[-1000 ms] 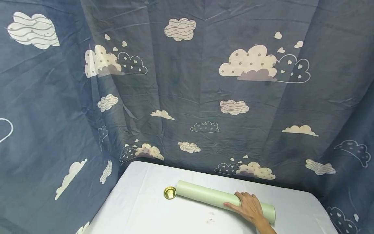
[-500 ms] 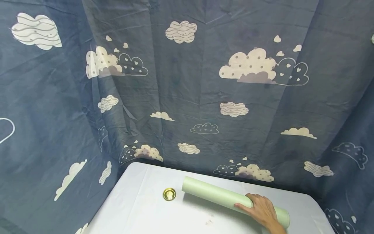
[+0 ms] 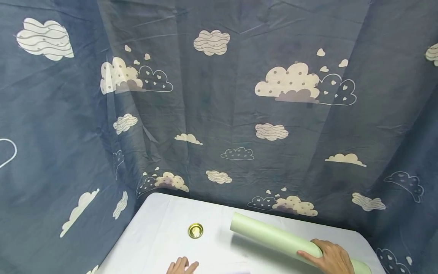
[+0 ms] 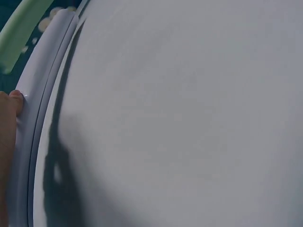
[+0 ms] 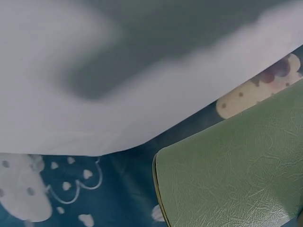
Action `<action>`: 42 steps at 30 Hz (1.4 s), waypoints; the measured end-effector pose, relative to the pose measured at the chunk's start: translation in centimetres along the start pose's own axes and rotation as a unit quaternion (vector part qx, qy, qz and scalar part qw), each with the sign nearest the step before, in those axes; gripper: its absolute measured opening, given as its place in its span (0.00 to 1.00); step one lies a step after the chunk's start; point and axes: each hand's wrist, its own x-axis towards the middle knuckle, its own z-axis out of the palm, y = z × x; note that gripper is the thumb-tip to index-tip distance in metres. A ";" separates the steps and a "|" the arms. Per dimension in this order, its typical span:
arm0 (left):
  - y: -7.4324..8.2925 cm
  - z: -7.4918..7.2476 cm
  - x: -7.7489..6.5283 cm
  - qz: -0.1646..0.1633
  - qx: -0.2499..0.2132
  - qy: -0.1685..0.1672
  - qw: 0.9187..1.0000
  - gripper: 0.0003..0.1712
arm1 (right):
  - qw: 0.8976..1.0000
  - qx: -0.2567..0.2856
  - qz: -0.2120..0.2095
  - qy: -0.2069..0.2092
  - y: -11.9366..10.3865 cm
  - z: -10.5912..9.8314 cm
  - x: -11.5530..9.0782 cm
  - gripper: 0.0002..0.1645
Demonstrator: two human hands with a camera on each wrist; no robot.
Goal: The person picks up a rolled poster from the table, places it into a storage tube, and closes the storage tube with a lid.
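Note:
My right hand (image 3: 333,257) grips a pale green roll of leather-textured sheet (image 3: 273,238), fingers over the top and thumb along the near side. The roll is tilted, its left end raised above the white table with a shadow beneath. Its rolled end (image 5: 165,189) fills the lower right of the right wrist view. At the bottom of the head view is my left hand (image 3: 181,266), partly cut off. The left wrist view shows that hand (image 4: 7,123) holding a long white roll-like thing (image 4: 42,71) with layered edges; its kind is unclear. In the head view only a faint strip of it (image 3: 229,267) shows.
A small round gold dish or lid (image 3: 195,230) lies on the white table (image 3: 164,217), left of the green roll. Dark blue cloth (image 3: 219,95) with printed clouds hangs behind the table and at both sides.
My right hand has moved the green roll rightward and nearer me, away from the gold dish, raising its left end. My left hand and the white thing have come into view from below.

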 end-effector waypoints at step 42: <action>-7.1 -6.0 4.5 -0.044 -0.117 0.098 0.987 0.15 | 0.998 0.007 -0.018 -0.057 1.8 1.6 -4.8 0.34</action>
